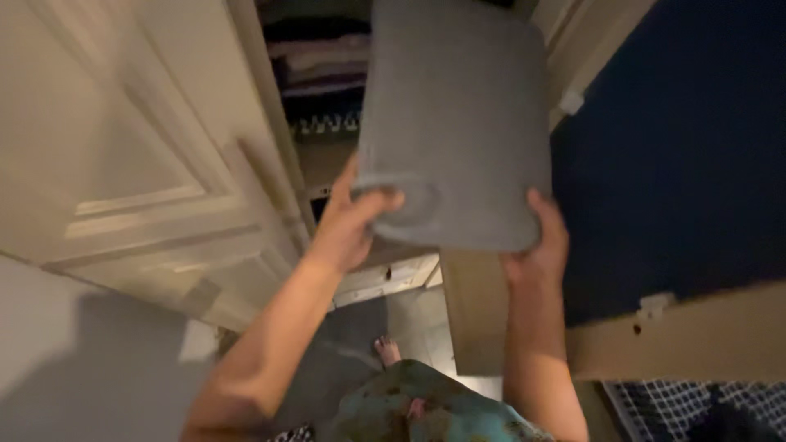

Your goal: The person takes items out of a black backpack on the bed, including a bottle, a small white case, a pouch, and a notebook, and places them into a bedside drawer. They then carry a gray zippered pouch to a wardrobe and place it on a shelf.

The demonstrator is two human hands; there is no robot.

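A folded grey cloth (458, 115), thick like a blanket or towel, is lifted up in front of an open wardrobe. My left hand (348, 221) grips its lower left corner, thumb over the fold. My right hand (542, 237) holds its lower right edge from below. Behind the cloth, wardrobe shelves (319, 74) carry stacks of folded fabrics, partly hidden by it.
A pale panelled wardrobe door (139, 155) stands open at the left. A dark blue wall (679, 164) fills the right, with a beige ledge (696, 336) below it. My bare foot (388, 350) stands on a grey floor. A chequered fabric (655, 405) lies at bottom right.
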